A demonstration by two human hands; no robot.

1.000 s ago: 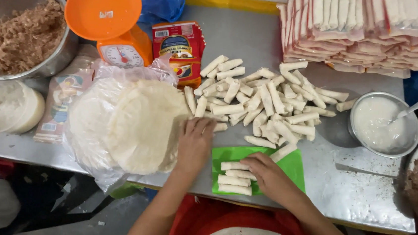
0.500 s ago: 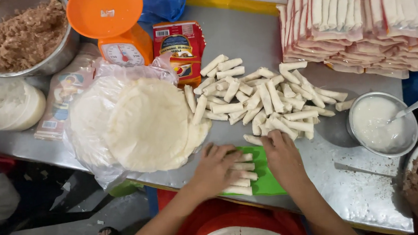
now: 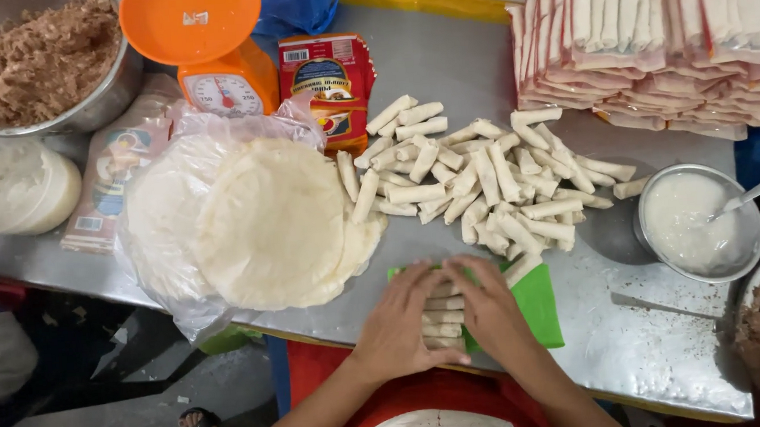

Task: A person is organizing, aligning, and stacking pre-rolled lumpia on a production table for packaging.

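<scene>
My left hand [image 3: 401, 322] and my right hand [image 3: 489, 307] press in from both sides on a short row of small rolled spring rolls [image 3: 442, 313] lying on a green board [image 3: 541, 304] at the near edge of the steel table [image 3: 644, 355]. Both palms face down with fingers together around the rolls. Just beyond the hands lies a loose heap of rolled spring rolls [image 3: 486, 178]. A stack of round pale wrappers [image 3: 268, 222] on clear plastic sits left of the hands.
A metal bowl of white paste with a spoon [image 3: 697, 220] stands at the right. Packed trays of rolls [image 3: 664, 28] fill the far right. An orange kitchen scale [image 3: 204, 47], a bowl of minced filling [image 3: 29, 60], a red packet [image 3: 329, 77] and a white lidded tub [image 3: 7, 184] are at left.
Both hands moved from the wrapper edge and board toward each other, closing around the rolls on the green board.
</scene>
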